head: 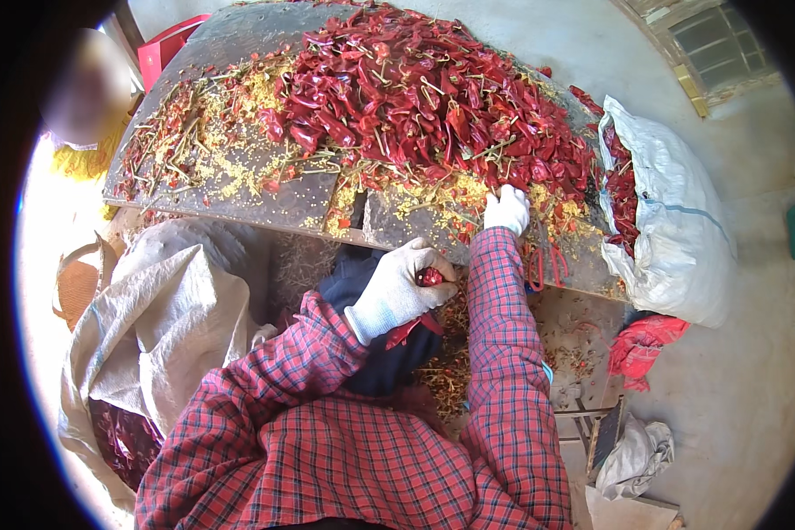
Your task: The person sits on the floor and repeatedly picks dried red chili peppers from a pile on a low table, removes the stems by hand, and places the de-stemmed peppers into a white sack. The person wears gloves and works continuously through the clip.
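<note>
A large heap of dried red chili peppers (397,99) covers the back and middle of a dark tabletop (291,199). My left hand (404,285), in a white knit glove, is closed around red dried peppers just off the table's front edge; some pepper pieces hang below the palm. My right hand (507,209), also gloved in white, reaches to the heap's near edge, where yellow seeds and peppers lie. Whether it holds a pepper cannot be told, as its fingertips are partly hidden. Red-handled scissors (546,266) lie at the table's edge to its right.
Yellow seeds (235,173) and loose stems lie on the table's left. A white woven sack (686,225) of peppers lies open at the right; another sack (172,318) with peppers stands at lower left. A person (93,93) is at upper left. Red cloth (646,344) is below the right sack.
</note>
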